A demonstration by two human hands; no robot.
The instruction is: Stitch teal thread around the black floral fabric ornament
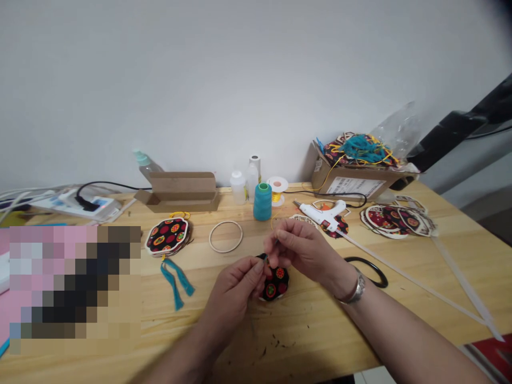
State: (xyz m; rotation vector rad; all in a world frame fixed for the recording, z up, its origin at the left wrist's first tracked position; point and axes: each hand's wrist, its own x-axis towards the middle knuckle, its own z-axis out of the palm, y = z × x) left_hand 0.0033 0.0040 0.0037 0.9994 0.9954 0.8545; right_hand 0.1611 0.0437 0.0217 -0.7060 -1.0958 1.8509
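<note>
In the middle of the table, my left hand (238,282) is closed in a pinch of thumb and forefinger. My right hand (302,248), with a silver bracelet (356,290) at the wrist, pinches just above and to the right of it. What the fingertips hold is too small to make out. Directly beneath them lies a black floral fabric piece (276,285), its upper left part covered by my hands. Behind the hands stand a teal thread cone (263,204) and a spool of yellow cord (277,193). A pale ring (225,237) lies to the left.
A white glue gun (330,213) with a long glue stick lies right of my hands, near a black ring handle (382,274). Stacked floral pieces (168,236) with a teal tassel (178,282) are left. At the back are a cardboard box (350,184) and an open carton (180,194).
</note>
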